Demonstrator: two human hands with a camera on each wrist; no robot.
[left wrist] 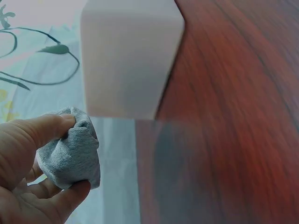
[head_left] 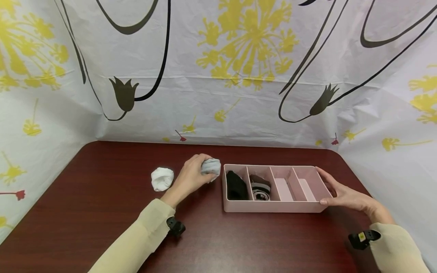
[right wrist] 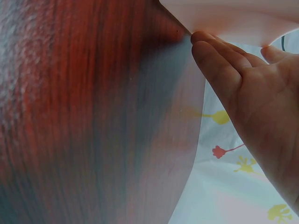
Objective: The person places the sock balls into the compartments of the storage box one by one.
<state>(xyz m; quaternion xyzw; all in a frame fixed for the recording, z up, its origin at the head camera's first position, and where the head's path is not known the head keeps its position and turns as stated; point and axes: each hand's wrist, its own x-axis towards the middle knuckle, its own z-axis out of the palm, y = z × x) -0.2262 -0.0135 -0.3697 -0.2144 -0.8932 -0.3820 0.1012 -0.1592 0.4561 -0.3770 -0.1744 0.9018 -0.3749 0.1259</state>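
My left hand (head_left: 191, 175) pinches a grey rolled sock (head_left: 211, 167) between thumb and fingers, just left of a pink divided box (head_left: 273, 207). In the left wrist view the grey sock (left wrist: 70, 154) hangs below the box's pale end wall (left wrist: 131, 65), apart from it. My right hand (head_left: 351, 197) holds the box's right end, thumb at the front corner and a finger at the back corner. Seen from the right wrist, several fingers (right wrist: 219, 60) lie against the end wall. A black sock (head_left: 236, 186) fills the leftmost compartment; a dark striped sock (head_left: 260, 187) lies in the second.
A white rolled sock (head_left: 162, 179) lies on the dark red-brown table (head_left: 112, 197), left of my left hand. The box's two right compartments (head_left: 305, 184) show bare floors. Behind the table's back edge hangs a white patterned cloth (head_left: 191, 94).
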